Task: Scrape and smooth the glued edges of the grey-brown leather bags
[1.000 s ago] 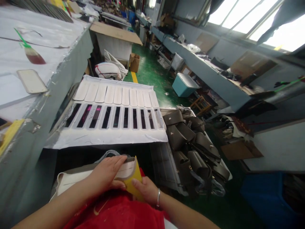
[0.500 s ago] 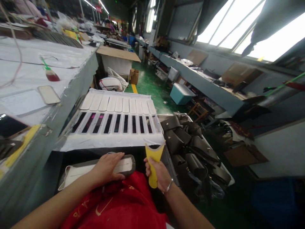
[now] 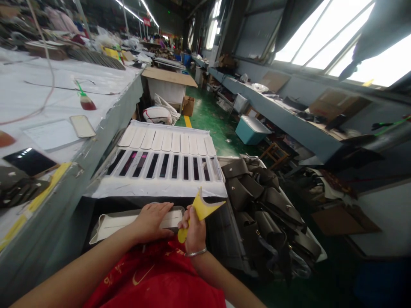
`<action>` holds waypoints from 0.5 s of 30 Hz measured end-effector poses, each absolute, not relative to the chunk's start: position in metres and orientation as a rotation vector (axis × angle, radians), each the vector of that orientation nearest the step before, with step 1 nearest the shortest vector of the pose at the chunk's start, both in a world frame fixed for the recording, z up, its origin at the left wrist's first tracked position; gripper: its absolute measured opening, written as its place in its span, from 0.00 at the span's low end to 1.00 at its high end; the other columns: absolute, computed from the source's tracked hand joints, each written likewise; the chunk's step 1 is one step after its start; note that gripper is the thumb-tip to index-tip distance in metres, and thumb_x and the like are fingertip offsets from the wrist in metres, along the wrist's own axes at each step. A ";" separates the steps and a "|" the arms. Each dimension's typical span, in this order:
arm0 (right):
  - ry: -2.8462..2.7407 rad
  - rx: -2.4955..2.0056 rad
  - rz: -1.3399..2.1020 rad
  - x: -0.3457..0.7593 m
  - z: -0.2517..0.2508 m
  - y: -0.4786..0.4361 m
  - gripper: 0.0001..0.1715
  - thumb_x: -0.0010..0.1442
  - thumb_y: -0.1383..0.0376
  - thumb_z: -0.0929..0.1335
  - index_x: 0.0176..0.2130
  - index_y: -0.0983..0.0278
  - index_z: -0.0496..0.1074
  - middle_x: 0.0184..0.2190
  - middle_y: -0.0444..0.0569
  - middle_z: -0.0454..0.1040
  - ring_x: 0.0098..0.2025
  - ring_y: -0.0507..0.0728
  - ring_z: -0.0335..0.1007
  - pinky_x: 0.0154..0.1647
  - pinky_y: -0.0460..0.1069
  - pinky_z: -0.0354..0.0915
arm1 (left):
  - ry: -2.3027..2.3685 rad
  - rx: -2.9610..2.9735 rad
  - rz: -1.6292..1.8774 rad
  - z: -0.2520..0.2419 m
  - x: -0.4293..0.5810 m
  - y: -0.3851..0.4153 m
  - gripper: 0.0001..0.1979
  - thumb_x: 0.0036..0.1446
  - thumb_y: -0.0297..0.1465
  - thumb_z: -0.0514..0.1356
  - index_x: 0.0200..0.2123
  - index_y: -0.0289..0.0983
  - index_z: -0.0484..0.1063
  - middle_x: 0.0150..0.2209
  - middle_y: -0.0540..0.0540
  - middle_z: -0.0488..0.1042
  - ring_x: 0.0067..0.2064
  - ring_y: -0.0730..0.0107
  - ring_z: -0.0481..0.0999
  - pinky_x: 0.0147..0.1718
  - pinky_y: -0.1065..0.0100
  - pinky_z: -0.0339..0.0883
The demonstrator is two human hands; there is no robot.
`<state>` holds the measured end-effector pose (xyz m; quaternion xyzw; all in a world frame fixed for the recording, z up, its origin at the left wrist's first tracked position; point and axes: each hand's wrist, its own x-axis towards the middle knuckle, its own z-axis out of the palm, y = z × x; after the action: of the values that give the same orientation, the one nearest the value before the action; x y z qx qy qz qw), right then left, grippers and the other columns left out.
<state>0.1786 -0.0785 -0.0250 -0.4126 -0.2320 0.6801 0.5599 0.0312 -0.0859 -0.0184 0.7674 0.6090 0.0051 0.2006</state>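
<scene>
My left hand lies with stretched fingers across a long grey piece with a cream face, close against my red clothing. A thin slit line runs along the cream face. In my right hand is a yellow flat tool like a scraper, its wide end notched in a curve and tilted up to the right. The tool's narrow rounded end shows below my fingers, beside the right end of the grey piece. Beyond my hands stands a white slotted rack, with a row of cream oblong pieces behind its slots.
Dark grey bags fill a white bin at my right. On the left table are a green-tipped bottle, a phone-sized cream panel and a dark tablet-like panel. A teal box stands on the green floor.
My right hand has moved left toward the grey piece, and the yellow tool has turned from upright to tilted right. My left hand stays on the piece. The view has shifted slightly left.
</scene>
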 end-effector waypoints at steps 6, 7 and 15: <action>-0.920 -1.194 2.147 0.232 -0.018 -0.094 0.30 0.53 0.43 0.62 0.29 0.68 0.67 0.15 0.42 0.63 0.13 0.49 0.58 0.14 0.46 0.59 | 1.584 2.137 -0.011 -0.007 0.020 -0.083 0.47 0.40 0.46 0.62 0.61 0.33 0.50 0.61 0.37 0.54 0.60 0.52 0.55 0.57 0.53 0.48; -0.994 -1.206 2.276 0.241 -0.018 -0.099 0.31 0.53 0.43 0.61 0.28 0.69 0.68 0.15 0.44 0.64 0.14 0.50 0.60 0.14 0.45 0.57 | 1.543 2.124 -0.004 -0.004 0.017 -0.083 0.48 0.40 0.46 0.63 0.61 0.33 0.49 0.61 0.36 0.54 0.60 0.51 0.55 0.57 0.53 0.49; -0.804 -1.307 2.431 0.233 -0.035 -0.124 0.28 0.59 0.50 0.57 0.23 0.68 0.69 0.13 0.43 0.60 0.12 0.46 0.51 0.13 0.42 0.44 | 1.503 2.190 0.050 -0.013 0.017 -0.083 0.51 0.40 0.51 0.62 0.61 0.30 0.47 0.60 0.34 0.56 0.59 0.51 0.58 0.56 0.54 0.52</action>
<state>0.2331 -0.1239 -0.0348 -0.4507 -0.2772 0.8381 0.1327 0.0170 -0.0829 -0.0126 0.8002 0.5492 0.0181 0.2402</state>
